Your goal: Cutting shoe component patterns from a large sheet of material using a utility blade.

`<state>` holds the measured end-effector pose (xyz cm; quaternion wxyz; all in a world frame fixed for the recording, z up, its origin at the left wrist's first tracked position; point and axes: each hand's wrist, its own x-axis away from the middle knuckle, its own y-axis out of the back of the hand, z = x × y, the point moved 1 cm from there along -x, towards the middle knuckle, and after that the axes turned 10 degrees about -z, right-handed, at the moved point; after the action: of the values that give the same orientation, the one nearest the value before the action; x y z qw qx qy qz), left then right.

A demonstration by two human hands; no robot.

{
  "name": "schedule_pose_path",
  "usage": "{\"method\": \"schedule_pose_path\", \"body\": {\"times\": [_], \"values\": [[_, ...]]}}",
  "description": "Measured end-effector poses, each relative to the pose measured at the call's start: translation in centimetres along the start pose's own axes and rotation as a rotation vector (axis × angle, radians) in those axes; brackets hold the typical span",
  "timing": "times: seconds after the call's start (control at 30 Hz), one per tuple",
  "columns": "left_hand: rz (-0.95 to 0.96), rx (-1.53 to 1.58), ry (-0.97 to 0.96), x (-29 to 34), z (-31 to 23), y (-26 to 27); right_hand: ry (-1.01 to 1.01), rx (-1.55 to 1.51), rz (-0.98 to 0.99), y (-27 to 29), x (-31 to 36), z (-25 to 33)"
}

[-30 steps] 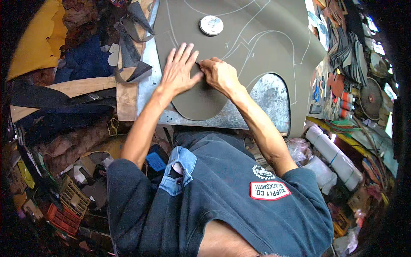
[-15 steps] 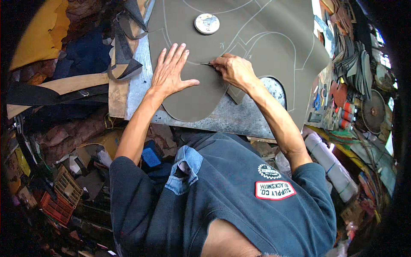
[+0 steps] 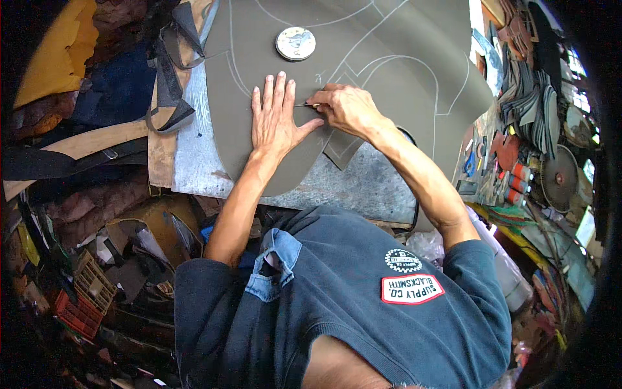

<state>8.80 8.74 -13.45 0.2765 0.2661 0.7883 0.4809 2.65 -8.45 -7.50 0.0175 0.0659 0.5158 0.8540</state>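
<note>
A wide grey-brown sheet that looks like leather [image 3: 405, 91] lies over the worktop, marked with pale curved and straight lines. My left hand [image 3: 277, 123] presses flat on it, fingers spread and thumb pointing toward my right hand. My right hand [image 3: 350, 111] grips a thin-bladed knife [image 3: 302, 105], its tip low at the sheet just beside my left hand. The handle is mostly hidden in my fingers. Below my right hand, a cut edge and a small corner flap [image 3: 343, 153] show over the metal-topped board. A round tin [image 3: 295, 43] rests on the sheet beyond both hands.
The scuffed metal board [image 3: 363, 181] shows along the near edge. Dark strips [image 3: 175, 84] hang at the left. Scissors, red-topped containers [image 3: 518, 183] and a bundle of grey cut pieces [image 3: 534, 104] lie at the right. A fan [image 3: 561, 178] stands farther right.
My left hand has moved right, closer to the knife and my right hand. The knife has shifted slightly toward the near left. The whole view has shifted a little.
</note>
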Motion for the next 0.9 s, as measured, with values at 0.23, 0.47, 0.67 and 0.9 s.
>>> {"method": "schedule_pose_path", "body": {"times": [0.23,0.47,0.67,0.9], "values": [[-0.005,-0.003,-0.014,0.1,-0.1,0.2,0.064,0.038,0.143,1.9,-1.7,-2.3],[0.025,-0.008,-0.002,-0.1,-0.2,0.3,0.102,0.068,0.265,3.5,-4.1,-4.3],[0.014,-0.006,-0.012,-0.2,-0.2,0.3,0.186,0.107,0.308,5.1,-6.2,-6.8],[0.038,-0.025,-0.004,-0.3,-0.3,0.5,0.190,0.206,0.401,7.2,-8.4,-8.5]]}}
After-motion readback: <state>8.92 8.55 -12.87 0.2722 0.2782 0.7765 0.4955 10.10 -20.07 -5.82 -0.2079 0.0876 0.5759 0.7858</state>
